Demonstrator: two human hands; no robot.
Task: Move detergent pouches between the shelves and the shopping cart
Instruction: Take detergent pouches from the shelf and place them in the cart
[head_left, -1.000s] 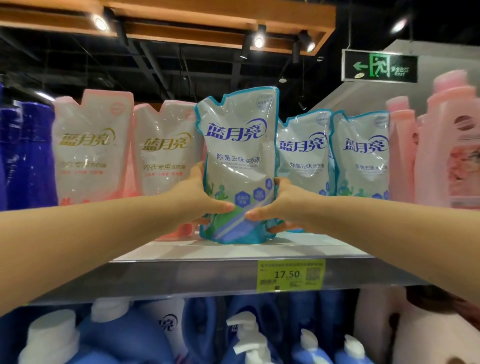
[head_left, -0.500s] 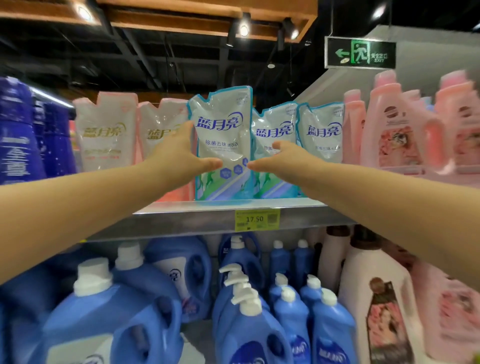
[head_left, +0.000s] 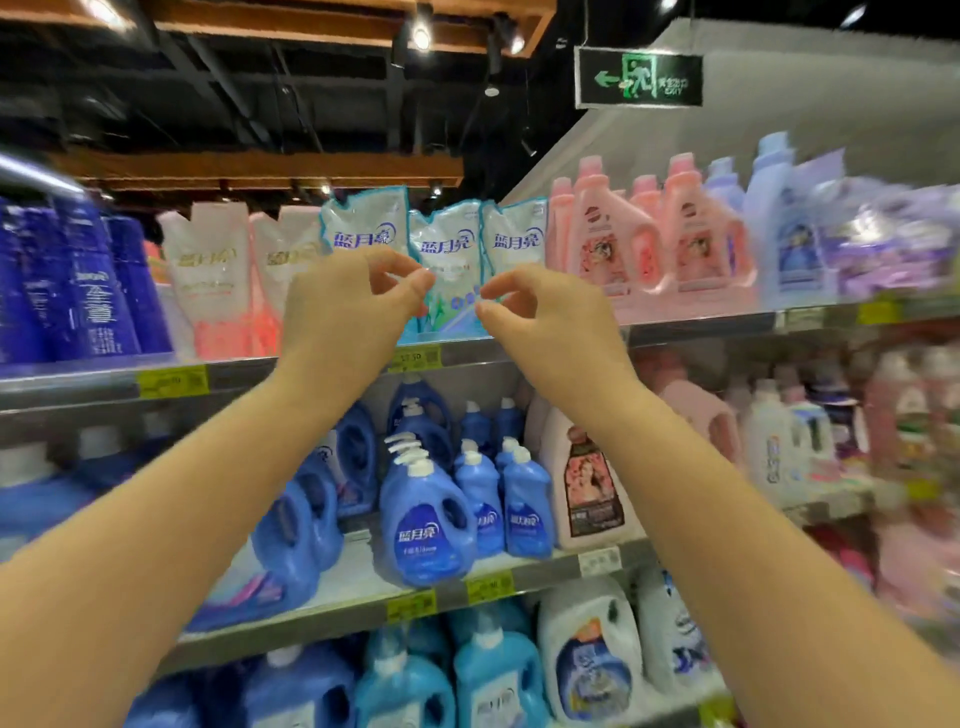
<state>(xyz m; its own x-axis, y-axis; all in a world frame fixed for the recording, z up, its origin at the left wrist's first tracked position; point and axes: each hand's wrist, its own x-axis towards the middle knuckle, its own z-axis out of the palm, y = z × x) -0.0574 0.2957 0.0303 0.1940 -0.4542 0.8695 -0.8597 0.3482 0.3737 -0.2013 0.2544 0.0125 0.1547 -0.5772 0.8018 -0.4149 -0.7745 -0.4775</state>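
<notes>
Left hand (head_left: 343, 306): grip released, fingers loosely curled | right hand (head_left: 550, 319): grip released too (holds nothing) | blue-edged detergent pouches (head_left: 363, 223): three upright on upper shelf (head_left: 244, 376), far behind both hands

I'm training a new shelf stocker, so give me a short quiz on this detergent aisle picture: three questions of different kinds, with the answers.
1. True or false: the left hand and the right hand both hold nothing.
2. How many blue-trimmed detergent pouches stand on the top shelf? A two, B three, C five.
3. Fill in: directly to the right of those pouches stand ____ jugs.
Key: 1 true. 2 B. 3 pink.
</notes>
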